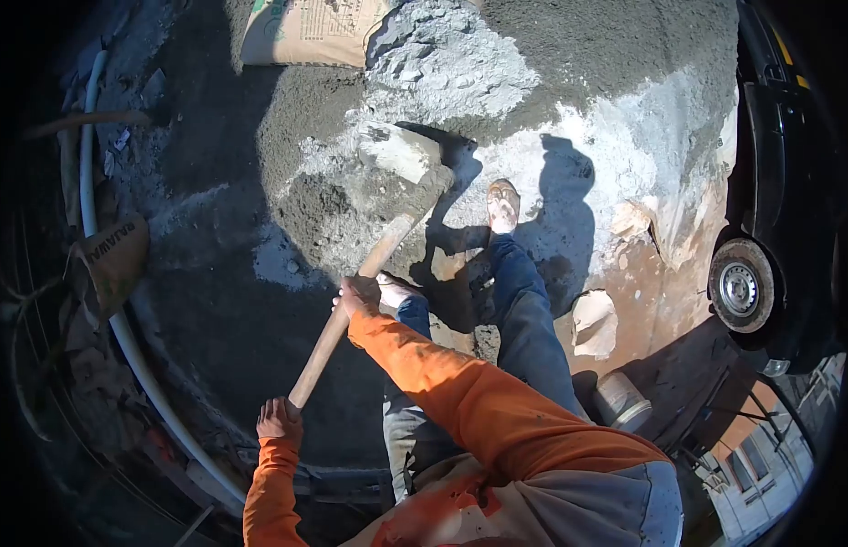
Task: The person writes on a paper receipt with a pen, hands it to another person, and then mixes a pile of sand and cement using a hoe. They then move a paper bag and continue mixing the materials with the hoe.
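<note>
Both my hands grip the long wooden handle of a hoe (325,354). My left hand (279,421) is closed round the handle's near end. Farther up, my right hand (357,297) wraps round the middle of the shaft. The hoe's wide metal blade (398,153), smeared with grey cement, rests at a heap of damp grey mix (319,214). Pale cement powder (451,68) lies just beyond the blade. My feet stand close to the heap, the right shoe (503,206) on powdery ground. How deep the blade's edge sits is hard to see.
A paper cement bag (314,32) lies at the far edge of the mix. A pale pipe (123,337) curves along the left, near a torn bag (114,264). To the right are a bucket (622,401), a torn paper piece (594,324) and a dark vehicle's wheel (741,285).
</note>
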The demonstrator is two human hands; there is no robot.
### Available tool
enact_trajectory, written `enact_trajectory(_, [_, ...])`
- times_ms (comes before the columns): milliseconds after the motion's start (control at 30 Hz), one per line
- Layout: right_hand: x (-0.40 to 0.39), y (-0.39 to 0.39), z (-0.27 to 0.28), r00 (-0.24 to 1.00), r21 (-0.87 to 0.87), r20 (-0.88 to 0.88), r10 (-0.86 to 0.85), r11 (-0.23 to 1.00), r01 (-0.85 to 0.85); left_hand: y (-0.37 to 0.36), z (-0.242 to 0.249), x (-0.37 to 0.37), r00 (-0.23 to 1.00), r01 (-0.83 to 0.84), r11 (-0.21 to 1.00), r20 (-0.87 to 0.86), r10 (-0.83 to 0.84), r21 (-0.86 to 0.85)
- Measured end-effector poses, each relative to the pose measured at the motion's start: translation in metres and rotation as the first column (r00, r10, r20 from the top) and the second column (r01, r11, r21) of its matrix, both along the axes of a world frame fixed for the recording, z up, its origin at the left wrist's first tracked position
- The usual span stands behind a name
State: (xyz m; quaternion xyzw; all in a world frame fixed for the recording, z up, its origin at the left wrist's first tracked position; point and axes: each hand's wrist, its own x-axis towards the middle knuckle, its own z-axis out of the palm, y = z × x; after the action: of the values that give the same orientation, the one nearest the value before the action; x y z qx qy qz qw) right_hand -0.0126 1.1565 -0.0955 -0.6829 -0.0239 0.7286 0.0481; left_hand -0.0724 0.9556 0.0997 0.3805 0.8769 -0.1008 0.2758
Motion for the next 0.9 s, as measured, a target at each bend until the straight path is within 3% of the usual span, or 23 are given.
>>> enact_trajectory(67, [0.04, 0.075, -0.031, 0.997, -0.04, 0.021, -0.071, 0.997, 0.071, 0.074, -0.029, 0.031, 0.989, -0.112, 0.993, 0.092, 0.116, -0.047])
enact_trajectory(100, [0.073, 0.121, -0.045, 0.937, 0.219, 0.158, 0.311, 0.914, -0.341, 0.124, -0.037, 0.046, 0.977, -0.127, 0.98, 0.151, 0.15, -0.152])
enact_trajectory(133, [0.103, 0.169, -0.054, 0.918, 0.301, 0.218, 0.332, 0.872, -0.386, 0.17, -0.048, 0.06, 0.969, -0.102, 0.981, 0.209, 0.135, -0.163])
enact_trajectory(200, [0.15, 0.269, -0.087, 0.985, 0.347, 0.155, 0.082, 0.929, -0.132, 0.258, -0.069, 0.084, 0.966, 0.004, 0.994, 0.258, 0.024, -0.108])
enact_trajectory(267, [0.176, 0.361, -0.07, 0.972, 0.367, 0.048, -0.231, 0.909, 0.198, 0.354, -0.067, 0.101, 0.946, 0.023, 0.985, 0.324, 0.034, -0.17])
enact_trajectory(300, [0.193, 0.399, -0.071, 0.969, 0.378, 0.087, -0.23, 0.908, 0.181, 0.386, -0.072, 0.111, 0.949, 0.122, 0.99, 0.299, -0.097, -0.067])
enact_trajectory(333, [0.202, 0.431, -0.06, 0.971, 0.396, 0.079, -0.226, 0.901, 0.178, 0.421, -0.066, 0.118, 0.944, 0.136, 0.99, 0.308, -0.116, -0.047])
enact_trajectory(367, [0.22, 0.457, -0.075, 0.974, 0.369, 0.019, -0.225, 0.907, 0.203, 0.45, -0.064, 0.126, 0.944, 0.165, 0.983, 0.303, -0.133, -0.081])
enact_trajectory(433, [0.215, 0.476, -0.066, 0.967, 0.333, 0.061, -0.248, 0.918, 0.214, 0.483, -0.067, 0.133, 0.954, 0.22, 0.969, 0.233, -0.19, -0.11])
enact_trajectory(467, [0.21, 0.483, -0.062, 0.957, 0.302, 0.096, -0.275, 0.924, 0.236, 0.492, -0.063, 0.133, 0.955, 0.244, 0.963, 0.199, -0.218, -0.115])
enact_trajectory(500, [0.209, 0.479, -0.085, 0.962, 0.369, 0.018, -0.271, 0.896, 0.246, 0.491, -0.058, 0.127, 0.959, 0.259, 0.959, 0.149, -0.241, -0.116])
enact_trajectory(533, [0.199, 0.469, -0.083, 0.971, 0.22, -0.014, -0.238, 0.947, 0.235, 0.486, -0.048, 0.117, 0.954, 0.277, 0.956, 0.15, -0.261, -0.097])
enact_trajectory(567, [0.182, 0.451, -0.087, 0.967, 0.224, 0.001, -0.254, 0.943, 0.247, 0.475, -0.046, 0.109, 0.959, 0.266, 0.953, 0.138, -0.247, -0.144])
enact_trajectory(600, [0.167, 0.432, -0.089, 0.987, 0.198, -0.048, -0.155, 0.967, 0.161, 0.46, -0.042, 0.101, 0.964, 0.256, 0.947, 0.122, -0.235, -0.193])
enact_trajectory(767, [0.091, 0.307, -0.069, 0.887, -0.097, -0.139, -0.44, 0.898, 0.43, 0.369, 0.011, 0.054, 0.949, 0.311, 0.901, 0.057, -0.309, -0.302])
enact_trajectory(833, [0.072, 0.246, -0.065, 0.893, -0.06, -0.199, -0.403, 0.915, 0.399, 0.318, 0.028, 0.041, 0.954, 0.295, 0.9, 0.049, -0.295, -0.32])
enact_trajectory(900, [0.052, 0.189, -0.047, 0.941, -0.074, -0.138, -0.309, 0.951, 0.302, 0.258, 0.041, 0.034, 0.967, 0.246, 0.906, 0.019, -0.255, -0.343])
